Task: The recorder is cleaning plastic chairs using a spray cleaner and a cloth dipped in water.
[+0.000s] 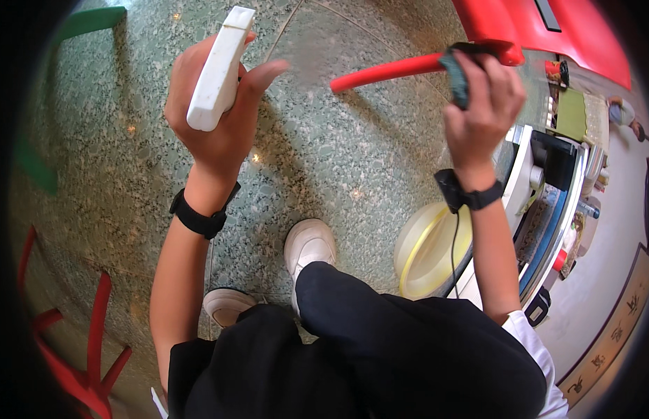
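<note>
My left hand (214,115) is wrapped around a white trigger sprayer, whose head (217,73) points away from me; its lower part is hidden beneath the hand. A dark green cloth (456,78) is gripped in my right hand (484,105), somewhat blurred. The cloth lies against a red plastic chair (492,26) where a slim red leg (387,72) meets it. Both wrists wear black straps, and a cable hangs from the right one.
A pale yellow plastic bin (424,251) stands right of my feet, beside a glass-fronted counter (552,209) with goods. Red chair legs (98,324) show at lower left, a green plastic piece (89,23) at upper left. Speckled stone floor (324,173) lies beneath. A framed panel (607,335) bears writing.
</note>
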{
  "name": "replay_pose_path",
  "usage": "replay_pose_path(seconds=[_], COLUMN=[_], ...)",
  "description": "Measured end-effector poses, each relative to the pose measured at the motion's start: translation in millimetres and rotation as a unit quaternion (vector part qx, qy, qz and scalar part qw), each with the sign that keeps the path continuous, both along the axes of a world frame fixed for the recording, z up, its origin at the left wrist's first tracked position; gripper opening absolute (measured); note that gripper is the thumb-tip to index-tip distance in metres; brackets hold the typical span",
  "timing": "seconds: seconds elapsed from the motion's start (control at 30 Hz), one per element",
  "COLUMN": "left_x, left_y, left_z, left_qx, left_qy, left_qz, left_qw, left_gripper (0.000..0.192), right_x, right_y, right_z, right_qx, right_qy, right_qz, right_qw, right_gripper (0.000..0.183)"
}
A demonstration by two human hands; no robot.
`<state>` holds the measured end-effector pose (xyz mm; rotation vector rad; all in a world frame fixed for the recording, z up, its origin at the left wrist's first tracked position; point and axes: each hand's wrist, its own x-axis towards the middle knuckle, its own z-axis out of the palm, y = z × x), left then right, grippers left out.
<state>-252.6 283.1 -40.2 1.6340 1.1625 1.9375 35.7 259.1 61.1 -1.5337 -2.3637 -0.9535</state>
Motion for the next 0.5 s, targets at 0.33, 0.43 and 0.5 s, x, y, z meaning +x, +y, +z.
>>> replay_pose_path(seconds=[0.33,0.43,0.5], left_x=[-13.1,-11.5,-7.4], left_y=[-14.5,-16.4,-14.5], left_z=[-3.0,3.2,3.1], left_qx=[0.001,0.032,0.058], left_qy=[0.032,0.13,0.146], left_qz=[-0.018,0.0,0.008], left_qw=[0.999,0.991,0.987], left_gripper=[0.045,0.048,0.05], right_x=[7.5,25.2,27.0], right_y=[11.3,10.7,8.4], right_z=[6.9,-7.4,-33.1], right_qx=[-0.028,0.029,-0.06], right_qy=[-0.015,-0.049,-0.057], right_qz=[0.04,0.055,0.08], right_qw=[0.999,0.997,0.993], right_gripper=[0.047,0.042,0.04])
